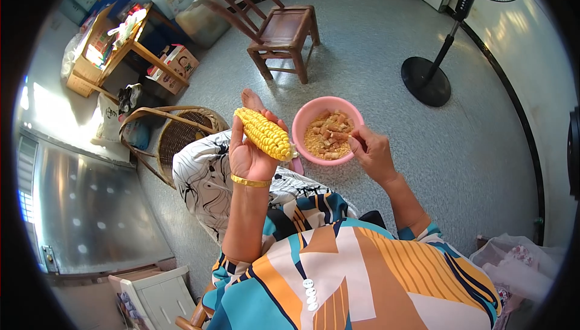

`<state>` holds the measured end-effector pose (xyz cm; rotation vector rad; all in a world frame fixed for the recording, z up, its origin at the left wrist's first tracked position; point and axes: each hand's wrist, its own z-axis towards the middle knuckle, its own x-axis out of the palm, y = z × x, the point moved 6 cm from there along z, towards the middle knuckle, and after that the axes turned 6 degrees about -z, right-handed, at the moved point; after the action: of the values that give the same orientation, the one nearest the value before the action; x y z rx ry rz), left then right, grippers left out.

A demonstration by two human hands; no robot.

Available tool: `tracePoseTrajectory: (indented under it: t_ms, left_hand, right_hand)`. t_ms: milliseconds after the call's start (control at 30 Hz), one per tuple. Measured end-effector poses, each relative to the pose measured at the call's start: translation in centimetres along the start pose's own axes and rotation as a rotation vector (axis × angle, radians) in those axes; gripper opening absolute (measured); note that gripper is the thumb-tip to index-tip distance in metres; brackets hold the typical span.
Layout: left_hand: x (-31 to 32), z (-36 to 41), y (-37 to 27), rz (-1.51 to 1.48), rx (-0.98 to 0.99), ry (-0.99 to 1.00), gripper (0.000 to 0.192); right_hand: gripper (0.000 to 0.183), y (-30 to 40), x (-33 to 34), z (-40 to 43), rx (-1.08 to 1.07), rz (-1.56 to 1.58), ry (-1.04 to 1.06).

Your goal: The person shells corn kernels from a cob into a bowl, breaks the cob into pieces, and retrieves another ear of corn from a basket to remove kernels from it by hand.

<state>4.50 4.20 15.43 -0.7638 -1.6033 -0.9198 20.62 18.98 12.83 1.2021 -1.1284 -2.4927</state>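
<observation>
My left hand (252, 160), with a gold bangle at the wrist, holds a full ear of yellow corn (265, 134) across its palm. The kernels face up, and a pale stalk end points to the right. Over the rim of a pink plastic basin (302, 148), my right hand (374, 153) pinches one end of what looks like a bare reddish corncob piece (339, 135). Loose yellow kernels (314, 138) and several broken cobs (333, 123) lie in the basin, which stands on the floor in front of me.
A wicker basket (183, 137) with a tall handle stands left of my knee. Ahead is a wooden chair (283, 26). A black pedestal fan (427, 80) stands at the right. Far left are a wooden table (149, 58) and cardboard boxes (174, 67). The floor (376, 49) is grey.
</observation>
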Motion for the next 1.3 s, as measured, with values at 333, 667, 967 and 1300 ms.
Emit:
tracePoseTrajectory:
  t_ms: [333,667,967,1300]
  left_hand:
    - [-2.5,1.3,0.6,-0.020,0.007,-0.146,0.036]
    - [-6.1,3.8,0.0,0.093,0.038,-0.302,0.038]
    - [-3.4,8.1,-1.2,0.024,0.005,-0.308,0.038]
    - [-4.4,7.3,-4.4,0.046,0.209,-0.310,0.035]
  right_hand:
    - [0.011,0.9,0.5,-0.2,0.048,0.027,0.036]
    - [0.013,-1.7,3.2,4.9,0.105,-0.199,0.012]
    - [0.035,3.1,4.0,6.9,0.184,0.160,0.035]
    - [0.044,7.6,8.6,7.5,-0.062,-0.038,0.262]
